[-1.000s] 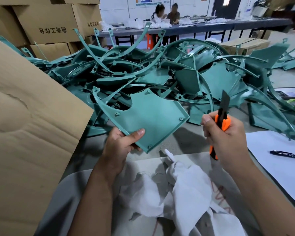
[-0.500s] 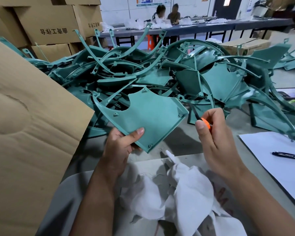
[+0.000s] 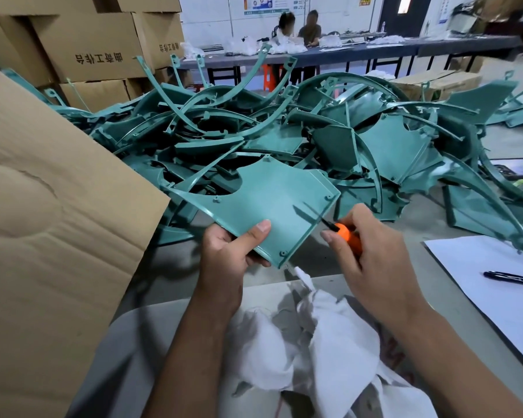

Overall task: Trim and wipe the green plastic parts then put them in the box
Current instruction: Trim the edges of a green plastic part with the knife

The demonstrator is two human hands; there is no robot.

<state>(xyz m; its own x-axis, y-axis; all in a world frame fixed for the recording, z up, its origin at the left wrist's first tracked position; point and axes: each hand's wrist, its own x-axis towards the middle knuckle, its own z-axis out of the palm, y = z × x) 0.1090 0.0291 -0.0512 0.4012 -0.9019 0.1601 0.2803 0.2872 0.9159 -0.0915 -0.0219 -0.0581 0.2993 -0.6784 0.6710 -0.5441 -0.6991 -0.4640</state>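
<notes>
My left hand (image 3: 233,251) grips the near corner of a flat green plastic part (image 3: 272,206), thumb on top, holding it tilted above the table. My right hand (image 3: 372,260) holds an orange utility knife (image 3: 346,235); its dark blade tip lies against the part's right edge. A crumpled white cloth (image 3: 323,348) lies on the table just below both hands. Behind them spreads a big pile of green plastic parts (image 3: 314,131). The flap of a cardboard box (image 3: 43,236) stands at the left; the box's inside is hidden.
White paper (image 3: 492,285) with a black pen (image 3: 511,279) lies at the right. A phone (image 3: 517,168) rests at the far right edge. Stacked cartons (image 3: 94,46) stand at the back left. Two people sit at a far table (image 3: 360,52).
My right hand lowered the knife from upright and brought it left to the part's right edge. My left hand kept holding the part, tilting it slightly.
</notes>
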